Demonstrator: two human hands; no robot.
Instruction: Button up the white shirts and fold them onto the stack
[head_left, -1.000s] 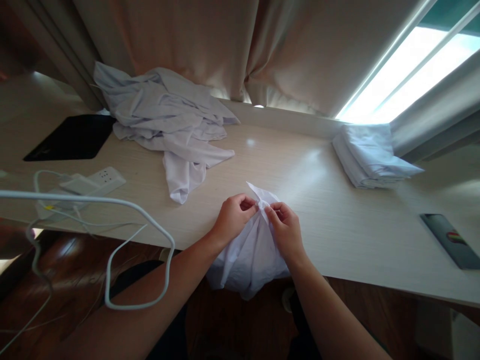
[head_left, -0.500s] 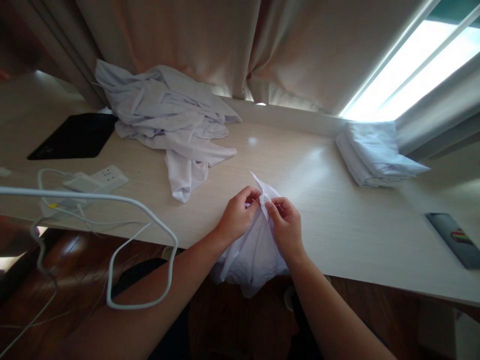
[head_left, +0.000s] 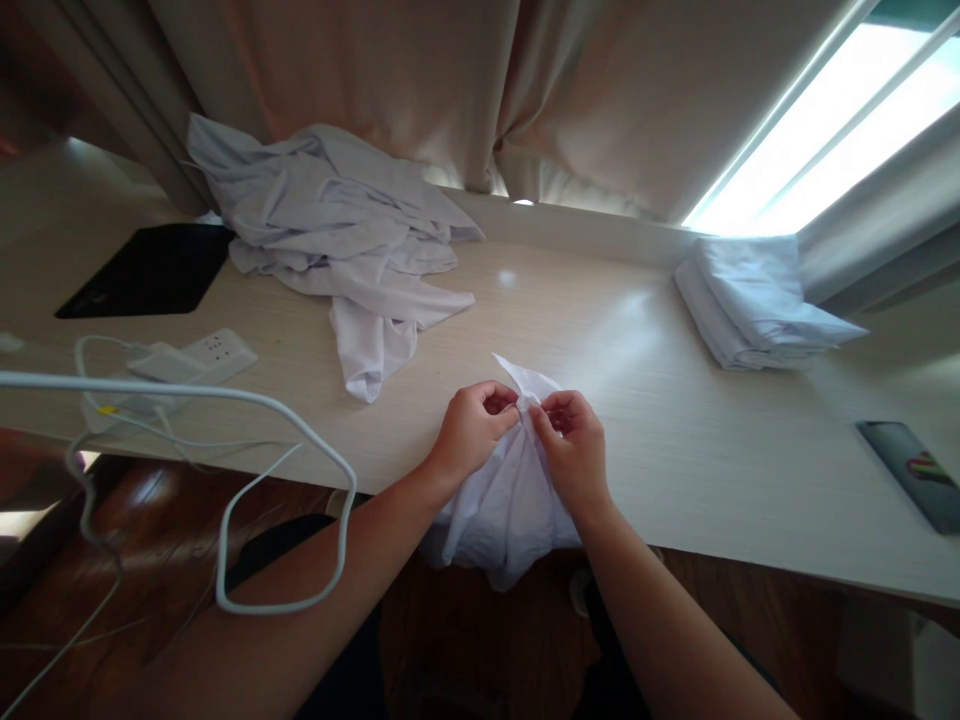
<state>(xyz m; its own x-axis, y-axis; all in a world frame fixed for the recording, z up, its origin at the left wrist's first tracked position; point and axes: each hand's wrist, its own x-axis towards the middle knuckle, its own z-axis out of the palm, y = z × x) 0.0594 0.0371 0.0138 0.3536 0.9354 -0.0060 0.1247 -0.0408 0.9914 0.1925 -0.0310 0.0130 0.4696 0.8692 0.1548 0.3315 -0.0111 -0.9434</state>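
Observation:
A white shirt hangs gathered over the desk's front edge, its pointed collar lying up on the desk. My left hand pinches the cloth just below the collar from the left side. From the right, my right hand grips the same spot between thumb and fingers. The fingertips of both hands almost meet there. Whether a button lies between them is too small to tell. Most of the shirt's lower part drops below the desk edge.
Crumpled white clothes lie at the back left, and a folded white stack at the back right. A black mat, a power strip and a looping white cable are on the left. A phone rests far right.
Both hands stay at the shirt's collar, with the left hand shifted slightly down. The collar tip has spread a little to the left.

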